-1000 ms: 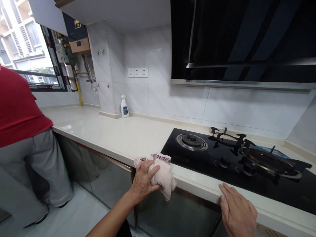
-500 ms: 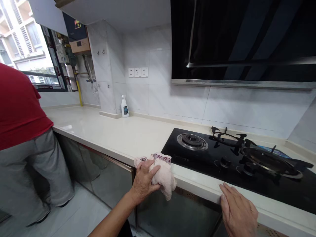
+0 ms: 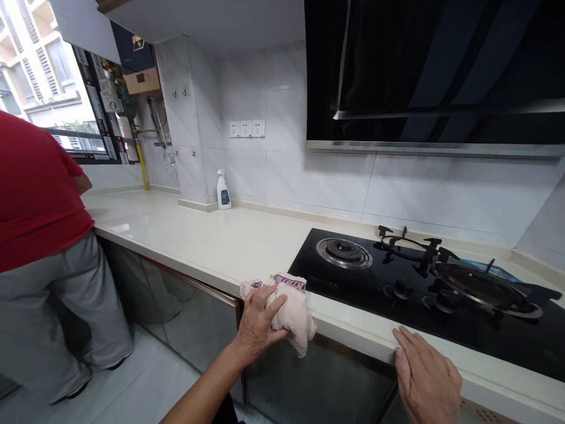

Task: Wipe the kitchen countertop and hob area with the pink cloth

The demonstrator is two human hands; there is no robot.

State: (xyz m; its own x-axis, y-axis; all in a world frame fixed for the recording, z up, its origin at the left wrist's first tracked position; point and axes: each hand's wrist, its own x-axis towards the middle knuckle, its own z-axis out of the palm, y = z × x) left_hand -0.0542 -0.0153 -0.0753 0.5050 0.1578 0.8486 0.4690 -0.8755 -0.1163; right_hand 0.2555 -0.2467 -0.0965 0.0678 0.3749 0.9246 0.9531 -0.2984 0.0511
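Note:
A pale pink cloth [image 3: 293, 315] with a purple-patterned border drapes over the front edge of the white counter [image 3: 194, 235]. My left hand [image 3: 260, 321] grips it there, thumb and fingers closed on the folds. Farther right, my right hand [image 3: 426, 374] lies on the counter's edge, fingers stretched out and nothing in it. Between and behind both hands is the black gas stove [image 3: 366, 288]. One of its burners [image 3: 344, 252] is uncovered, with no pan support around it.
A spray bottle [image 3: 223, 191] stands against the back wall. Loose pan supports [image 3: 408, 244] and a dark round piece [image 3: 483, 285] sit on the stove's right side. The range hood [image 3: 432, 76] hangs above. At the left stands a person in a red shirt [image 3: 39, 194].
The person in red has shifted slightly, and part of their arm now shows beyond the shirt. My two hands and the cloth have stayed nearly in place.

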